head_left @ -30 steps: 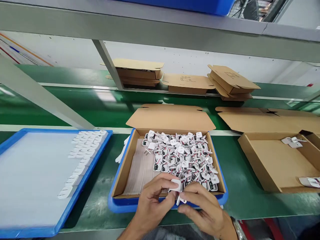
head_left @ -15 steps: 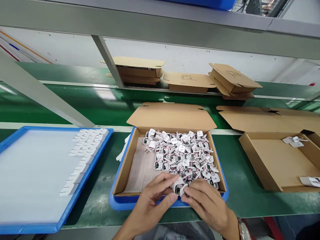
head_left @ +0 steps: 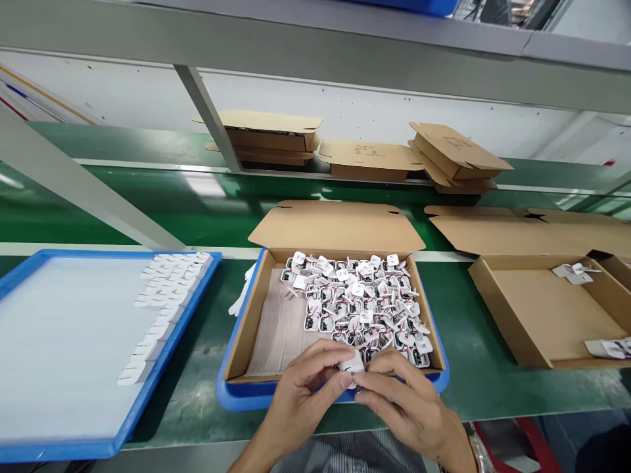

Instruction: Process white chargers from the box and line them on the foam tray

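One small white casing (head_left: 351, 361) is held over the near edge of an open cardboard box (head_left: 249, 328). It is gripped by the fingers of the left hand (head_left: 306, 395); its near end is pinched by the right hand (head_left: 411, 408), the contact partly hidden. Two-handed fitting of this piece is judged to be in hand; steady, aligned pressure seems called for next. Wired white units (head_left: 355, 289) are crowded inside the box, and white pieces (head_left: 170, 289) are lined up leftward.
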The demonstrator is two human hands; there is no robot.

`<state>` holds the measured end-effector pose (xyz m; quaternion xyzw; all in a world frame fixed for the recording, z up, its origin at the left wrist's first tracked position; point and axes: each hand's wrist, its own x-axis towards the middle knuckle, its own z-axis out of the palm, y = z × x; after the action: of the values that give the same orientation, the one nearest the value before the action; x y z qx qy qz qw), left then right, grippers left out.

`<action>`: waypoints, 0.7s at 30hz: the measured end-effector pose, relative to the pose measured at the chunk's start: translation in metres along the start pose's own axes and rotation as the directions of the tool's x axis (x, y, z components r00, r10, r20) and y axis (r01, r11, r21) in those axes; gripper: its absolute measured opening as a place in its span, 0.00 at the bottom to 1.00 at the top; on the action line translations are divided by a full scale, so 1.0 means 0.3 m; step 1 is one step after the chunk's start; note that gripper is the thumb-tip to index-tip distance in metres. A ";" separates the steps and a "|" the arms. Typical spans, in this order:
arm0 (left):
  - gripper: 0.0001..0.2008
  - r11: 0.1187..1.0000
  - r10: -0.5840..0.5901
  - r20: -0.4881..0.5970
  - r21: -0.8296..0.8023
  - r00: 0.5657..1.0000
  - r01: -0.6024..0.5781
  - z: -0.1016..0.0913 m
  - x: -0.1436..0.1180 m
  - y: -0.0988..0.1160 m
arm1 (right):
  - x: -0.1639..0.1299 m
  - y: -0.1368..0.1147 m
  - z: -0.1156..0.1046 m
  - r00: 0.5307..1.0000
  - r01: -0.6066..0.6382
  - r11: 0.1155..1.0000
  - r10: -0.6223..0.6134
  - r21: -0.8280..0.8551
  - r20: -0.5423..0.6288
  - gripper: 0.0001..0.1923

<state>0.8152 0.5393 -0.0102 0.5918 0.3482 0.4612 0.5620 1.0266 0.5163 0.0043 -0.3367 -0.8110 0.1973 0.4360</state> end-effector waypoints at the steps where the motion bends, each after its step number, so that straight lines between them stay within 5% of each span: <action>1: 0.12 1.000 0.002 -0.005 -0.005 1.000 -0.002 0.002 -0.003 0.000 | -0.005 0.000 0.001 1.000 -0.007 1.000 0.007 -0.020 -0.005 0.17; 13: 0.11 0.980 -0.052 -0.033 -0.195 0.998 0.045 0.016 -0.017 -0.009 | -0.009 -0.037 0.107 0.965 0.029 0.992 -0.060 -0.124 -0.256 0.14; 17: 0.13 0.972 -0.059 -0.003 -0.227 0.998 0.057 0.010 -0.021 -0.013 | -0.018 -0.026 0.083 0.953 -0.152 0.981 0.178 0.120 -0.245 0.09; 21: 0.16 0.985 -0.041 0.019 -0.169 0.999 0.044 0.012 -0.035 -0.009 | -0.035 0.001 0.048 0.932 -0.315 0.916 0.348 0.248 -0.104 0.23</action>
<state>0.8153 0.5287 -0.0145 0.5378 0.3158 0.4725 0.6228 1.0187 0.5086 -0.0097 -0.4309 -0.6799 0.3348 0.4898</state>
